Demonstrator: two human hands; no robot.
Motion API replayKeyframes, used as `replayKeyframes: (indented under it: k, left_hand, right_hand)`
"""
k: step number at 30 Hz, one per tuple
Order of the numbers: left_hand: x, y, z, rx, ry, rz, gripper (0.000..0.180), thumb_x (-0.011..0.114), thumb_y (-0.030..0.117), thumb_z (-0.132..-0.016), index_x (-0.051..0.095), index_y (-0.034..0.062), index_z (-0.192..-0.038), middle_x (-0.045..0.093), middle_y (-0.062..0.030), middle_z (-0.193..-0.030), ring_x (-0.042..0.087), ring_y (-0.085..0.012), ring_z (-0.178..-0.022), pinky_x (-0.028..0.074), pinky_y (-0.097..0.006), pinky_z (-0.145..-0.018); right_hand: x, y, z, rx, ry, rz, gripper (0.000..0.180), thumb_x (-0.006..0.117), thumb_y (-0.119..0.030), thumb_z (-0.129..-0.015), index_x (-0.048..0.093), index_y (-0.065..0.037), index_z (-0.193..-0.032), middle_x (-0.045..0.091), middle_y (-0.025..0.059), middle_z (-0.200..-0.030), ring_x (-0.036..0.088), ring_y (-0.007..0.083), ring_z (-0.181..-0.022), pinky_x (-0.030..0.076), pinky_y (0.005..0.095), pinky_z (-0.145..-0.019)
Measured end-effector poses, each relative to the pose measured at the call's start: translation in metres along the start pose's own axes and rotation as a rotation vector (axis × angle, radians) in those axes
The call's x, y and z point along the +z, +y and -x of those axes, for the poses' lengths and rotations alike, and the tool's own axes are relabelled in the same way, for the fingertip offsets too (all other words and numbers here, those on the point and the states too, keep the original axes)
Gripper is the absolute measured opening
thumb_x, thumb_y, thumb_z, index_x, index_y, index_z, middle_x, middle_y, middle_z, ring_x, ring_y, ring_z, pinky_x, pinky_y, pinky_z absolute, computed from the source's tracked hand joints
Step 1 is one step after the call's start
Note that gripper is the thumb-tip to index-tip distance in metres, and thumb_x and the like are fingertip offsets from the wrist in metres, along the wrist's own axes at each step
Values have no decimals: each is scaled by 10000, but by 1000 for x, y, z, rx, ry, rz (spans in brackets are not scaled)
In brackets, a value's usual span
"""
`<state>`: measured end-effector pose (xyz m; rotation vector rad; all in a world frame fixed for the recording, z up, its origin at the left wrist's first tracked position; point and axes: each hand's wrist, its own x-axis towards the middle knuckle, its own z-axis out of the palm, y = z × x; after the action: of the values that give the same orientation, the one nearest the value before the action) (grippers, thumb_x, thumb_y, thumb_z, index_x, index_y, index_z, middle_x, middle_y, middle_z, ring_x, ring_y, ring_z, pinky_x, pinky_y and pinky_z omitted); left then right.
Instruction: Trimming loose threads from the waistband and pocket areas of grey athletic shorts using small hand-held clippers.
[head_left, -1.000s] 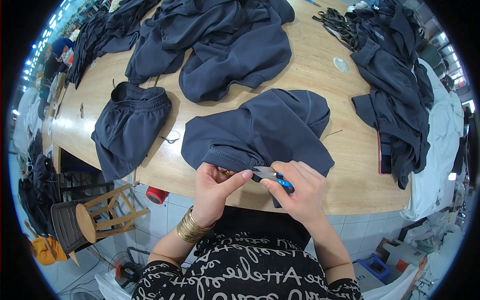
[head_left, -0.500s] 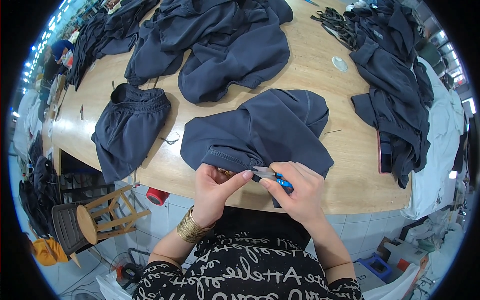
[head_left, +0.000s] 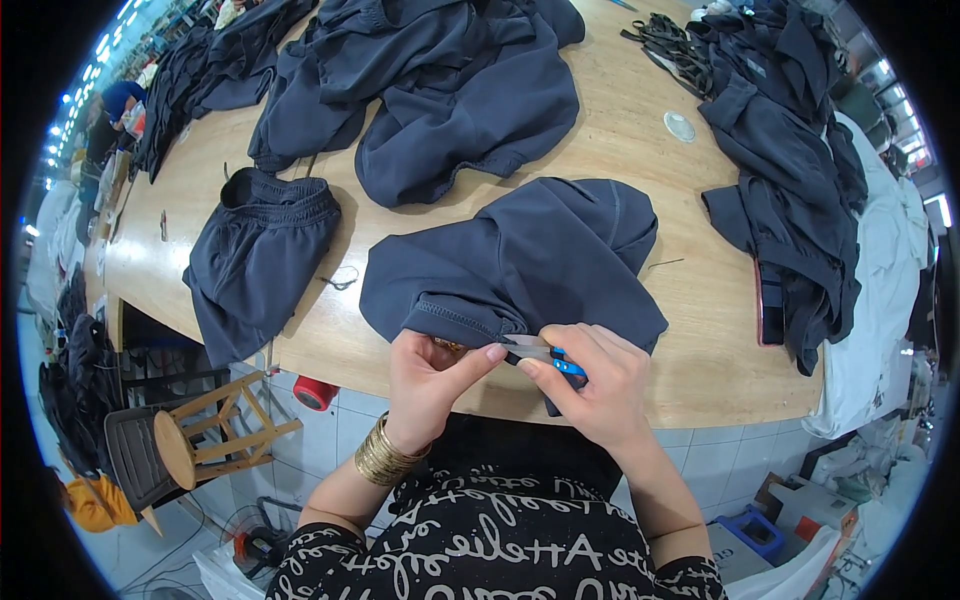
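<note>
Trimming a hem at the near edge of the table (head_left: 640, 380).

The long wooden table carries heaps of dark clothes (head_left: 450, 90) at its far side and right end, and another dark piece (head_left: 260, 260) lies toward its left. The navy garment (head_left: 520, 260) being worked lies at the table's near edge, its stitched hem hanging just over. The left hand (head_left: 425, 375) is closed in a pinch on that hem. The right hand (head_left: 590, 385) is curled shut around small blue-handled snips (head_left: 545, 355), blades touching the hem beside the left thumb. Risk, as I see it: blades so close to the thumb could nick it, or bite the fabric if the hem slackens. Bare wood lies right of the garment; below the edge, only a stool (head_left: 185, 450) and floor.
</note>
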<state>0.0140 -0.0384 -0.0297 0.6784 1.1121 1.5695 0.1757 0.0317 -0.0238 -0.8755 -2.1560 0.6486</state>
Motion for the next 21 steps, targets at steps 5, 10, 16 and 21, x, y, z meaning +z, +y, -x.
replayKeyframes:
  k: [5, 10, 16, 21]
  left_hand:
    - [0, 1, 0, -15, 6, -8, 256, 679, -47, -793, 561, -32, -1020, 643, -90, -990, 609, -133, -914, 477, -262, -825]
    - [3, 0, 0, -13, 9, -6, 257, 681, -50, -790, 563, -29, -1017, 645, -86, -982, 609, -129, -909, 477, -258, -822]
    - [-1, 0, 0, -19, 20, 40, 261, 683, -59, -782, 563, -27, -1011, 646, -85, -975, 610, -128, -904, 481, -258, -817]
    - [1, -1, 1, -25, 27, 13, 257, 684, -60, -780, 565, -30, -1007, 650, -88, -968, 615, -130, -895, 486, -259, -808]
  right_hand:
    - [0, 1, 0, 8, -7, -24, 225, 752, -226, -722, 617, -56, -780, 574, 39, -632, 534, 184, -517, 400, 279, -467]
    - [-4, 1, -1, 17, -19, -22, 223, 749, -228, -727, 612, -56, -762, 569, 41, -615, 544, 187, -514, 407, 278, -467]
    - [1, 2, -1, 1, -15, -20, 227, 748, -236, -730, 607, -59, -746, 562, 41, -595, 552, 190, -500, 408, 279, -457]
    - [-3, 2, -2, 6, -40, -16, 231, 748, -243, -729, 604, -63, -740, 564, 41, -596, 555, 189, -502, 411, 278, -459]
